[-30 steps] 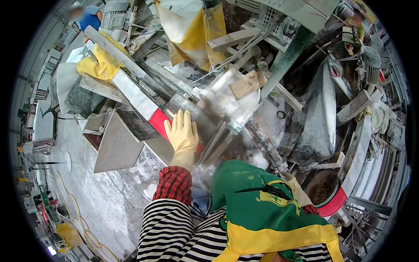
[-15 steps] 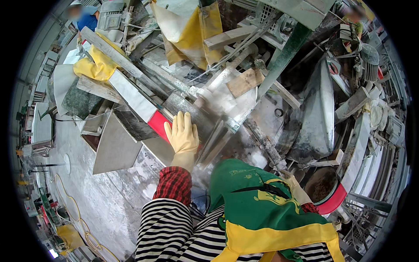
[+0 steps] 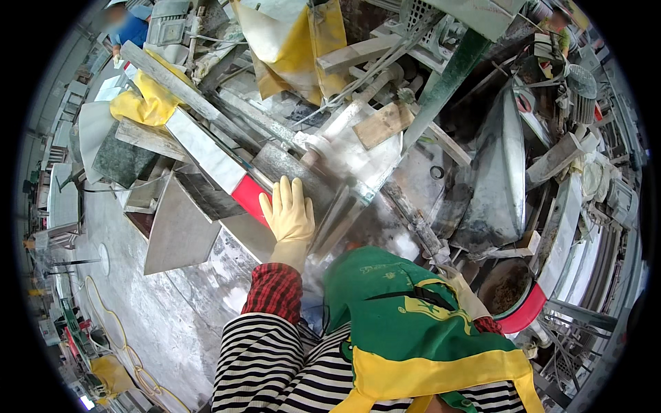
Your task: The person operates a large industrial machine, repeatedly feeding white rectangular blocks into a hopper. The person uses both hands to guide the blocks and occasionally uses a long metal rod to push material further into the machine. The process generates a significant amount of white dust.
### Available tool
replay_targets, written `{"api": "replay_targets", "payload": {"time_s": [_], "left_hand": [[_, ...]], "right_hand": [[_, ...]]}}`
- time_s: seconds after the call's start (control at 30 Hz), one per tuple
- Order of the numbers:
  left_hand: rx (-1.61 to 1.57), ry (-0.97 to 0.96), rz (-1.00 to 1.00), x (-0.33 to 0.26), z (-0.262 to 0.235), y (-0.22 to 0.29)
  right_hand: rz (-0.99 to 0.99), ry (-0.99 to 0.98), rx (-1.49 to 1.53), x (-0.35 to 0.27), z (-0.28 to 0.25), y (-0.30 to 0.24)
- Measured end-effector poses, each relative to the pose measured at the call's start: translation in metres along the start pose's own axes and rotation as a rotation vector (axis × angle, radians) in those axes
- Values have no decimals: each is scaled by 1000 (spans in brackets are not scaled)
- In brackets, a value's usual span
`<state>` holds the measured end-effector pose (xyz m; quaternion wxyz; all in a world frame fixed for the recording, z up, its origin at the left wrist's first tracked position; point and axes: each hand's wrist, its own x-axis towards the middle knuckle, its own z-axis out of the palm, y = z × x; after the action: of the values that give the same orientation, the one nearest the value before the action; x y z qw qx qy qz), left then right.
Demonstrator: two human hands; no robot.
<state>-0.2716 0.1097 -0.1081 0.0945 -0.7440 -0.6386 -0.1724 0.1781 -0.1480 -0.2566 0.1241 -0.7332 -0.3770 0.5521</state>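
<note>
Closest to me, one green apron [image 3: 372, 292] with yellow trim covers much of the middle, a striped sleeve [image 3: 258, 361] to its left. Beyond it I have the left hand [image 3: 288, 213] in a cream glove, palm down, fingers long and spread, closed on nothing; it appears to rest on the red section [image 3: 249, 197] of a long pale strip [image 3: 200, 148]. That strip runs from by the palm up and to the left, beside a grey plank [image 3: 165, 86]. Of the right hand [image 3: 465, 292] I get only some glove past the apron's edge, so I cannot tell whether it holds anything. Near it sit a red band [image 3: 527, 313] and a round bucket [image 3: 497, 270] with brown matter inside.

As I judge progress, contact on the left seems made, a grasp does not; the strip lies in place, unlifted. What is done or left on the right is hidden from me.

My count: two gloved hands, two broad red stretches, one bucket near the right hand. Farther off, one short brown board [image 3: 381, 126], one yellow cloth [image 3: 146, 100] by the plank, one yellow-and-white sheet [image 3: 292, 48], and one person in blue [image 3: 131, 29].
</note>
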Motion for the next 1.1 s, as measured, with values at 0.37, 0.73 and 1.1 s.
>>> {"api": "replay_targets", "payload": {"time_s": [0.37,0.73,1.1], "left_hand": [[-128,-12,1,-1,-7,-1],[-177,-163,-778,77,-2,-104],[-467,-135,-433,-71,-20,-35]], "right_hand": [[59,28,-43,-12,-1,-31],[114,24,-16,-36,3,-63],[-11,169,210,-47,25,14]]}}
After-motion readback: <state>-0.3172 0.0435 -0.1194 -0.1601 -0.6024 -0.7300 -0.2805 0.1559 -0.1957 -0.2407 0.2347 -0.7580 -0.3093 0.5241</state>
